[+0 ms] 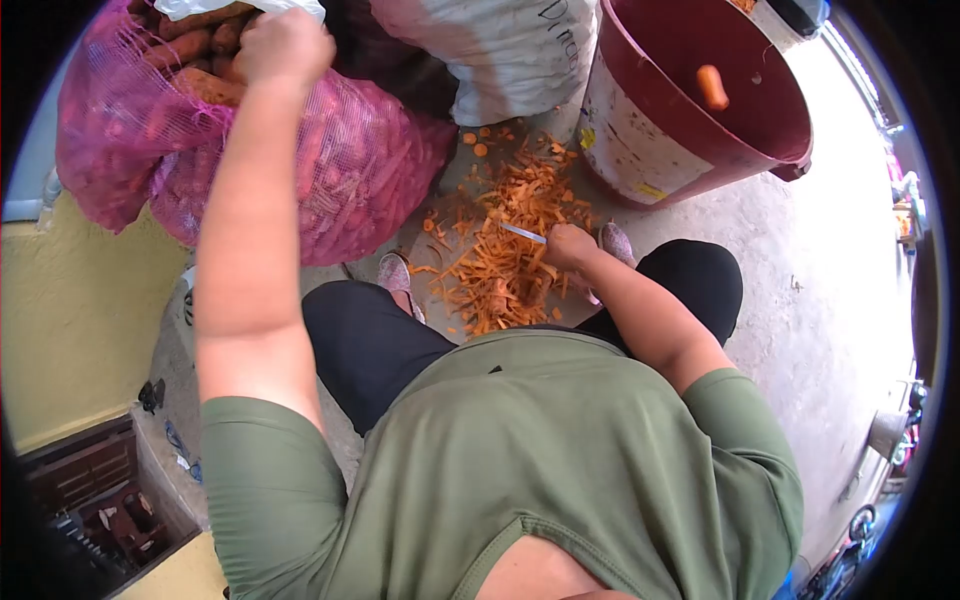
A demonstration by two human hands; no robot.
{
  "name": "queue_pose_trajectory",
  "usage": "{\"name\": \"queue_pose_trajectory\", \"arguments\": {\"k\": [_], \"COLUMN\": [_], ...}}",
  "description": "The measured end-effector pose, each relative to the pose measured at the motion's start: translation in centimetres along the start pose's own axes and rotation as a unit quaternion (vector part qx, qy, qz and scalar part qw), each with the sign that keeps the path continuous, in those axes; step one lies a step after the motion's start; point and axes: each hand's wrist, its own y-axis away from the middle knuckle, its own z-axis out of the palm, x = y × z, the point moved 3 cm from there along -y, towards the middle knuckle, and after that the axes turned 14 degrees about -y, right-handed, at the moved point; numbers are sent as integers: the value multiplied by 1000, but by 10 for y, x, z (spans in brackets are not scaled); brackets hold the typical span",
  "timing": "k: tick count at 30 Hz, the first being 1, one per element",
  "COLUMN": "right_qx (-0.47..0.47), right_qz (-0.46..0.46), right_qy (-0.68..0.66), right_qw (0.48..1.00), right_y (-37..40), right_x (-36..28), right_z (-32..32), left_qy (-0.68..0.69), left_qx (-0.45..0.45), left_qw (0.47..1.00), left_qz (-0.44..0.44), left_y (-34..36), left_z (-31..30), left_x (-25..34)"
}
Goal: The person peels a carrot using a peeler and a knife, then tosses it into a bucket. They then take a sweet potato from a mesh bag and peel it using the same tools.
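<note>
My left hand (288, 50) is stretched out to the mouth of a pink mesh sack (360, 170), beside unpeeled carrots (190, 48) and a strip of white plastic. Its fingers are curled, and what they hold, if anything, is hidden. Down between my knees, my right hand (570, 247) is closed around a knife, its pale blade (522, 234) pointing left. Below the blade lies a heap of orange carrot peelings (520, 200) on the concrete, with several round carrot slices at its far edge. One peeled carrot (712, 88) shows against the inside of a dark red bucket (640, 120).
A white woven sack (510, 60) with handwriting stands behind the peelings, between the mesh sack and the bucket. My feet in patterned shoes (396, 272) flank the heap. On the left are a yellow wall (90, 320) and a recessed opening with a dark grate.
</note>
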Motion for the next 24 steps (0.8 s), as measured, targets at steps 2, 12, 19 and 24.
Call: {"name": "queue_pose_trajectory", "arguments": {"k": [2, 12, 19, 24], "right_qx": [2, -38, -51, 1], "right_qz": [27, 132, 211, 260], "right_qy": [-11, 91, 206, 228], "right_qw": [1000, 986, 954, 938], "right_y": [3, -30, -90, -117], "right_x": [-4, 38, 98, 139], "right_z": [-5, 24, 77, 114], "left_qy": [-106, 200, 327, 403], "left_qx": [-61, 24, -317, -405], "left_qw": [991, 958, 883, 817], "left_qz": [-52, 204, 111, 81], "left_y": [-6, 106, 222, 237], "left_z": [15, -7, 88, 132], "left_x": [-26, 14, 16, 11]}}
